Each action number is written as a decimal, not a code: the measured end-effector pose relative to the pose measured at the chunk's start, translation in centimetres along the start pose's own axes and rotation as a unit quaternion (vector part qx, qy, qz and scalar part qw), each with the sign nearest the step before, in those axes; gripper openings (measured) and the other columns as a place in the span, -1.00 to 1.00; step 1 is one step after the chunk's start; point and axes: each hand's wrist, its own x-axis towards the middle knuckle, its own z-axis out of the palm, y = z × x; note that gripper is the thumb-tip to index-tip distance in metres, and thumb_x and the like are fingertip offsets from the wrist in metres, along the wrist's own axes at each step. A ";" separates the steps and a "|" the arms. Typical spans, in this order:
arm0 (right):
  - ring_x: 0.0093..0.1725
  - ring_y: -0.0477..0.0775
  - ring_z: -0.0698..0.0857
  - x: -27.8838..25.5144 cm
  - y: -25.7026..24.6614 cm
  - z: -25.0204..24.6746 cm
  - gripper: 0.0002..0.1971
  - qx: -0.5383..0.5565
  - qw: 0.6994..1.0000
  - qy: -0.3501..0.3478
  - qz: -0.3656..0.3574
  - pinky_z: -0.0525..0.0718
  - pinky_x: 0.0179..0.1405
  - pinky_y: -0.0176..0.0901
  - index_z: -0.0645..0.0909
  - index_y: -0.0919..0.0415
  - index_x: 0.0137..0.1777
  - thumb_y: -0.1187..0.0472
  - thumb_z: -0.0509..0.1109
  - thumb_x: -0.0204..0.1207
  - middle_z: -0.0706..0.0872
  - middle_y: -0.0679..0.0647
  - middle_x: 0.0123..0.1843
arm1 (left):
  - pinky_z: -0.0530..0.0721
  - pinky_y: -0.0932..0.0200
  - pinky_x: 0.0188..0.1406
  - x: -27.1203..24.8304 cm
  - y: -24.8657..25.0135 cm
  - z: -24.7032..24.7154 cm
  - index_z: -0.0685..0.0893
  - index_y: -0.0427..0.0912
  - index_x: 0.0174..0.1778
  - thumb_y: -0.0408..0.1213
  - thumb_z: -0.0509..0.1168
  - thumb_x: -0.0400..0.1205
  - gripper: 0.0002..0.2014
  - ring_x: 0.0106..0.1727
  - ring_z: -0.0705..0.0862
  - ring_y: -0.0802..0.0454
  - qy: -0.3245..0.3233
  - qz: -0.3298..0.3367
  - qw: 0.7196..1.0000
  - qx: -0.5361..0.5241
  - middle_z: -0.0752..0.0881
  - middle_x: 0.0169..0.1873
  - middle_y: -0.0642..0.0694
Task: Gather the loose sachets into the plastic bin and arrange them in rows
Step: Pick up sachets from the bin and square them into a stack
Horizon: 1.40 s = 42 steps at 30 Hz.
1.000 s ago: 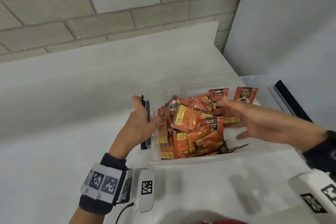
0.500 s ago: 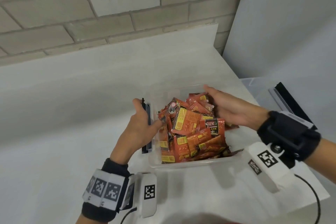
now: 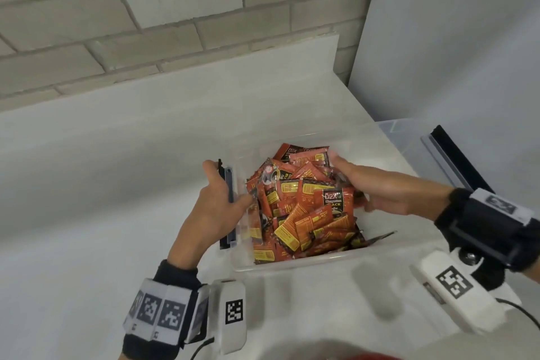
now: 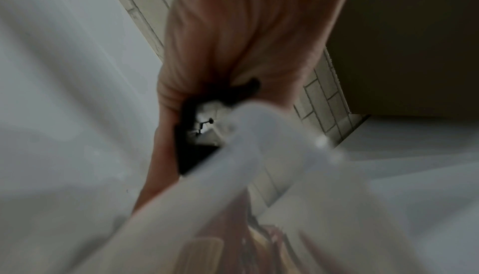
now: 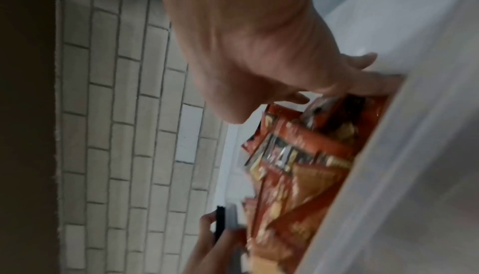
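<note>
A clear plastic bin (image 3: 292,264) stands on the white counter, heaped with red and orange sachets (image 3: 304,213) lying at all angles. My left hand (image 3: 216,199) grips the bin's left end at its black latch (image 3: 229,184), thumb over the rim. The left wrist view shows that hand (image 4: 233,42) curled round the latch (image 4: 189,155) and rim, blurred. From the right, my right hand (image 3: 377,187) reaches into the bin with its fingers laid against the far right of the pile. In the right wrist view its fingers (image 5: 298,98) rest straight on the sachets (image 5: 298,165).
A second clear plastic piece (image 3: 409,137) with a black strip (image 3: 455,161) lies just right of the bin. A brick wall (image 3: 175,23) rises behind the counter and a grey panel (image 3: 453,38) closes the right side. White counter (image 3: 102,184) stretches left of the bin.
My right hand has come in from the bin's right edge and now lies on the sachets at the far right of the heap. The left hand keeps its grip on the latch end.
</note>
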 end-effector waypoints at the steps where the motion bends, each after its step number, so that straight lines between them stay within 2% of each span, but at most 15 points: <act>1: 0.15 0.02 0.73 0.0 -0.1 0.8 -0.38 0.022 0.999 -0.028 -0.014 0.35 0.53 0.26 0.51 -0.12 0.37 -0.42 -0.10 0.54 0.79 -0.03 0.14 | 0.70 -0.06 -0.24 0.0 0.0 0.0 0.07 -0.10 0.13 -0.26 0.30 0.65 -0.55 -0.25 0.66 -0.13 0.000 0.000 1.000 -0.001 0.60 -0.20 -0.15; 4: 0.24 0.00 0.73 0.1 -0.7 1.9 -0.38 0.070 0.994 -0.070 -0.036 0.56 0.41 0.08 0.53 -0.08 0.39 -0.41 -0.01 0.53 0.78 -0.04 0.23 | 0.66 0.08 -0.31 0.1 -0.2 0.1 0.07 -0.10 0.14 -0.25 0.30 0.65 -0.55 -0.28 0.65 -0.03 0.002 -0.002 1.000 -0.001 0.60 -0.21 -0.11; 6: 0.45 0.05 0.56 -0.1 -0.8 1.4 -0.32 0.058 0.995 -0.070 -0.042 0.35 0.56 0.24 0.46 -0.13 0.48 -0.46 0.01 0.49 0.66 -0.05 0.40 | 0.67 0.08 -0.31 0.1 -0.3 0.1 0.08 -0.10 0.15 -0.24 0.30 0.65 -0.55 -0.24 0.67 -0.06 0.002 -0.003 1.000 -0.003 0.64 -0.16 -0.18; 9: 0.67 0.22 0.17 -0.5 -1.4 -0.5 -0.27 0.071 0.996 0.030 -0.036 0.02 0.62 0.39 0.19 0.00 0.65 -0.38 -0.03 0.58 0.26 0.10 0.67 | 0.66 0.12 -0.31 0.2 -0.4 0.1 0.09 -0.10 0.15 -0.24 0.31 0.65 -0.55 -0.24 0.67 -0.03 0.003 0.001 1.000 -0.005 0.65 -0.16 -0.17; 13: 0.61 0.22 0.29 0.5 -1.5 -2.0 -0.28 0.113 0.992 0.056 -0.029 0.09 0.61 0.37 0.07 0.05 0.68 -0.32 0.02 0.62 0.38 0.20 0.60 | 0.64 0.12 -0.32 0.2 -0.3 0.1 0.08 -0.10 0.14 -0.23 0.31 0.64 -0.55 -0.25 0.66 -0.03 0.001 0.001 1.000 -0.008 0.64 -0.19 -0.16; 17: 0.62 0.15 0.25 2.9 -1.0 -0.7 -0.05 -0.012 0.995 0.103 -0.010 0.14 0.55 0.09 0.06 0.18 0.68 -0.50 0.01 0.48 0.30 0.09 0.65 | 0.60 0.23 -0.39 0.2 -0.5 0.1 0.09 -0.11 0.16 -0.23 0.30 0.65 -0.56 -0.26 0.65 0.06 -0.004 -0.002 1.000 -0.018 0.73 -0.11 -0.25; 20: 0.55 0.13 0.37 3.8 -1.1 0.6 -0.08 -0.014 0.995 0.095 -0.020 0.25 0.53 -0.02 0.03 0.18 0.68 -0.47 0.01 0.51 0.37 0.10 0.59 | 0.57 0.28 -0.43 0.2 -0.5 0.2 0.09 -0.10 0.15 -0.22 0.30 0.65 -0.56 -0.27 0.64 0.09 -0.002 -0.001 1.000 -0.020 0.73 -0.12 -0.23; 24: 0.46 0.03 0.51 3.8 -1.6 1.3 -0.31 -0.027 0.999 0.003 -0.037 0.29 0.56 -0.06 0.39 0.07 0.54 -0.37 -0.08 0.62 0.57 0.01 0.47 | 0.52 0.33 -0.48 0.2 -0.5 0.2 0.08 -0.08 0.15 -0.22 0.29 0.65 -0.56 -0.29 0.62 0.14 -0.005 -0.002 1.000 -0.017 0.71 -0.13 -0.17; 26: 0.48 0.10 0.48 3.7 -1.4 0.7 -0.40 -0.047 0.998 0.032 -0.019 0.32 0.54 0.04 0.38 0.11 0.52 -0.27 -0.06 0.69 0.55 0.07 0.50 | 0.54 0.30 -0.47 0.2 -0.5 0.1 0.08 -0.09 0.15 -0.23 0.29 0.65 -0.56 -0.29 0.62 0.12 -0.003 0.000 1.000 -0.016 0.70 -0.14 -0.17; 30: 0.63 0.23 0.21 3.3 -0.5 -1.6 -0.23 -0.089 0.988 0.126 0.031 0.28 0.53 0.08 -0.11 0.26 0.68 -0.12 0.17 0.69 0.15 0.18 0.69 | 0.53 0.34 -0.50 0.3 -0.6 0.2 0.08 -0.08 0.15 -0.24 0.30 0.66 -0.56 -0.30 0.62 0.13 -0.002 0.002 1.000 -0.015 0.68 -0.17 -0.13; 33: 0.52 0.23 0.25 3.1 0.4 -2.8 -0.40 -0.184 0.960 0.205 0.046 0.35 0.28 -0.07 0.04 0.31 0.60 0.10 0.18 0.68 0.22 0.24 0.58 | 0.51 0.38 -0.52 0.4 -0.7 0.2 0.08 -0.08 0.15 -0.24 0.29 0.66 -0.56 -0.30 0.62 0.15 -0.003 0.004 1.000 -0.020 0.67 -0.18 -0.09; 35: 0.53 0.22 0.26 2.3 0.0 -2.5 -0.43 -0.191 0.961 0.199 0.020 0.34 0.23 -0.06 0.07 0.26 0.61 0.04 0.14 0.71 0.23 0.22 0.60 | 0.52 0.36 -0.51 0.4 -0.7 0.2 0.08 -0.07 0.15 -0.25 0.29 0.66 -0.56 -0.30 0.63 0.14 -0.002 0.005 1.000 -0.022 0.66 -0.19 -0.08; 38: 0.69 0.11 0.05 0.8 -1.2 -0.8 -0.27 -0.117 0.985 0.116 -0.054 0.13 0.57 0.06 -0.10 0.08 0.71 -0.28 -0.05 0.67 0.01 -0.02 0.73 | 0.59 0.29 -0.46 0.4 -0.7 0.2 0.07 -0.07 0.15 -0.25 0.29 0.66 -0.56 -0.30 0.63 0.09 0.000 0.002 1.000 -0.023 0.66 -0.18 -0.12; 40: 0.71 0.04 -0.06 0.5 -1.7 0.8 -0.16 -0.156 0.981 0.066 -0.095 -0.02 0.65 0.12 -0.20 -0.04 0.71 -0.45 -0.18 0.52 -0.11 -0.11 0.74 | 0.59 0.27 -0.45 0.4 -0.6 0.2 0.07 -0.07 0.15 -0.26 0.30 0.65 -0.55 -0.30 0.63 0.08 0.001 0.001 1.000 -0.022 0.67 -0.17 -0.17; 42: 0.71 0.07 -0.14 1.2 -1.7 1.7 -0.05 -0.240 0.967 0.028 -0.078 -0.07 0.66 0.16 -0.32 -0.02 0.69 -0.53 -0.27 0.40 -0.25 -0.04 0.74 | 0.53 0.33 -0.50 0.3 -0.5 0.1 0.07 -0.07 0.15 -0.27 0.30 0.65 -0.55 -0.31 0.62 0.12 0.000 0.002 1.000 -0.026 0.65 -0.19 -0.11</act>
